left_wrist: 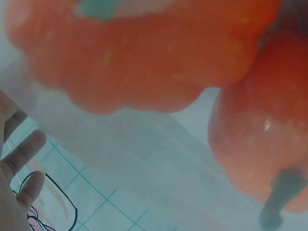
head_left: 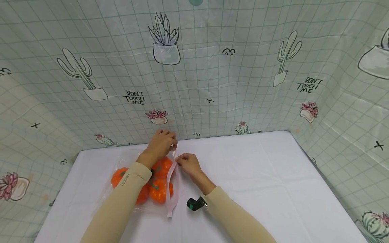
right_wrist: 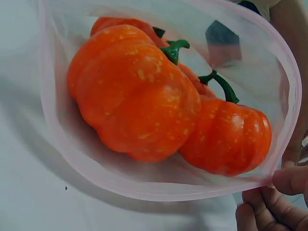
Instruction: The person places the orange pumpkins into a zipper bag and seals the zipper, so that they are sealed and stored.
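A clear zip bag [head_left: 138,210] with a pink-edged mouth lies on its side, holding several orange toy pumpkins [right_wrist: 137,91] with green stems. My right hand [head_left: 189,163] pinches the pink rim of the bag near its far end, thumb against fingers in the right wrist view. At the far corner of the bag, my left hand [head_left: 162,141] pinches the edge just beyond the right; its other fingers [left_wrist: 31,187] stand loosely apart in the left wrist view. Between the right hand and the near end, the mouth gapes open.
A white cloth covers the table [head_left: 243,175]. Behind it and at the sides hangs a grid-patterned curtain [head_left: 209,74] printed with cacti. A black wrist camera [head_left: 195,204] sticks out beside the right sleeve.
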Demonstrator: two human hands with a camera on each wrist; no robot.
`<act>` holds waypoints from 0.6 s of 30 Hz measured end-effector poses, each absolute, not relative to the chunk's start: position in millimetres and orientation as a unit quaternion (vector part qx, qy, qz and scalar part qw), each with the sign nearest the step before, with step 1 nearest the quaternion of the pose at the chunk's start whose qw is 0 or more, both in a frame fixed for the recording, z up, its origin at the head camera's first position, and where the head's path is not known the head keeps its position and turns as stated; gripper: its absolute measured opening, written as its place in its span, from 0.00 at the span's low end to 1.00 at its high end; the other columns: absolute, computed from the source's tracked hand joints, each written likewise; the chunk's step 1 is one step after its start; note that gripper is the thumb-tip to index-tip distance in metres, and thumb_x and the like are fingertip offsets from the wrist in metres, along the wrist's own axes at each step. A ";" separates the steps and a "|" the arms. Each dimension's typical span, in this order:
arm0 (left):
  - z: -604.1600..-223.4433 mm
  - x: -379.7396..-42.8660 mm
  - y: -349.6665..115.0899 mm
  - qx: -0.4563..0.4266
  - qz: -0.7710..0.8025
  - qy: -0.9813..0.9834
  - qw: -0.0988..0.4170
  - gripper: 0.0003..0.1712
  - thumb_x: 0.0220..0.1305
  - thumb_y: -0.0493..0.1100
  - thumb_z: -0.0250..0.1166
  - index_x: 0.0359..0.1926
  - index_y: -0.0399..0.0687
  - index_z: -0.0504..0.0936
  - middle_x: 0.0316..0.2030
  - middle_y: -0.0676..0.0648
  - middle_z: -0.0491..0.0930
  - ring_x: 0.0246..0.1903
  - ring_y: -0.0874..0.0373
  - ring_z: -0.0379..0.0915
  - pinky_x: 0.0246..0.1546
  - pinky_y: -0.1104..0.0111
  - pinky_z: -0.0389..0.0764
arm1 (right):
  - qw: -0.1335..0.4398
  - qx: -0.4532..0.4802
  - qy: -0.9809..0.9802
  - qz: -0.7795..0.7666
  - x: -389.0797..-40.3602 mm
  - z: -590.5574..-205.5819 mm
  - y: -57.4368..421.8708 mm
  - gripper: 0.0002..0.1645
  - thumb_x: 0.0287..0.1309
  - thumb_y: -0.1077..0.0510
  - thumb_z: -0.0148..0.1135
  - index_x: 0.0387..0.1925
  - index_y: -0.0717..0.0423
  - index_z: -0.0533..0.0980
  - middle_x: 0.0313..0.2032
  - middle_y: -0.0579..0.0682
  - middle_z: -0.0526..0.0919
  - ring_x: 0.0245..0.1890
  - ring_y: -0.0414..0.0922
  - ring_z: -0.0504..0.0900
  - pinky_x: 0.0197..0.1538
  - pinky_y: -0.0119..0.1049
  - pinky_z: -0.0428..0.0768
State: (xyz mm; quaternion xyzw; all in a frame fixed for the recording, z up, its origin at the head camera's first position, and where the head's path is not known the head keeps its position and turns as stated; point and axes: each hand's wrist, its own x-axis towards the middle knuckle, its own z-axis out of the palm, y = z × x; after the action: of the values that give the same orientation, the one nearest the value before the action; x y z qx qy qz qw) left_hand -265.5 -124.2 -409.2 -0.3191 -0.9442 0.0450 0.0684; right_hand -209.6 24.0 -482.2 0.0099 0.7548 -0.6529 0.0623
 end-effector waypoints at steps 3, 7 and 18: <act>-409.0 -265.4 -125.7 -0.306 0.042 -0.948 0.078 0.03 0.65 0.46 0.75 0.33 0.57 0.90 0.41 0.52 0.79 0.53 0.48 0.74 0.66 0.48 0.71 | 0.062 0.013 0.756 -0.652 -206.1 -482.1 23.2 0.11 0.67 0.63 0.63 0.36 0.71 0.83 0.28 0.48 0.82 0.30 0.39 0.74 0.35 0.28 0.73; -408.0 -264.8 -127.3 -0.293 0.037 -0.952 0.083 0.03 0.65 0.46 0.75 0.33 0.56 0.91 0.44 0.51 0.80 0.53 0.48 0.73 0.67 0.47 0.70 | 0.063 0.013 0.760 -0.647 -200.4 -480.8 23.1 0.11 0.66 0.63 0.64 0.34 0.71 0.83 0.27 0.48 0.81 0.29 0.39 0.72 0.33 0.29 0.71; -410.9 -265.9 -128.8 -0.280 0.027 -0.953 0.110 0.07 0.64 0.43 0.76 0.29 0.55 0.88 0.41 0.51 0.79 0.51 0.48 0.73 0.66 0.47 0.72 | 0.061 0.004 0.776 -0.627 -184.6 -482.7 26.7 0.09 0.62 0.64 0.65 0.31 0.69 0.83 0.25 0.47 0.81 0.25 0.39 0.71 0.30 0.29 0.69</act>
State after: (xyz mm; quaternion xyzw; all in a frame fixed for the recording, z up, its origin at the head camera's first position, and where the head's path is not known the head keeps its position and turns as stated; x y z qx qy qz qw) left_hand -265.9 -128.8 -410.9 -0.2802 -0.9533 0.0271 0.1096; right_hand -184.6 26.7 -482.7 0.0035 0.7764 -0.6273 0.0606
